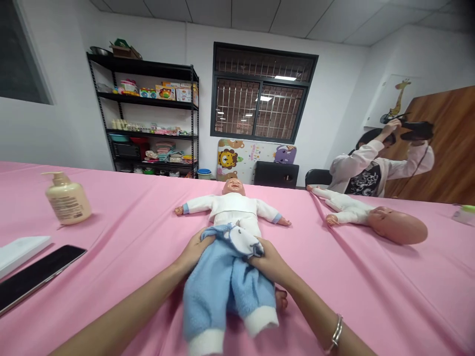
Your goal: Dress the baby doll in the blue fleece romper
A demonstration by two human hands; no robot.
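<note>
A baby doll (233,210) in a white top lies on its back on the pink-covered table (352,291), its head pointing away from me. My left hand (195,249) and my right hand (269,262) grip opposite sides of the waist of blue fleece trousers with white cuffs (218,291). The trousers lie over the doll's lower body, and their legs stretch toward me. One bare doll foot (281,299) shows beside the right trouser leg. A silver bangle (336,333) circles my right wrist.
A second doll (352,211) lies to the right. A pump bottle (69,199), a phone (37,276) and a white flat item (20,254) sit at the left. Beyond the table, a person (374,168) raises a black device overhead. A black shelf unit (143,113) holds toys and cloths.
</note>
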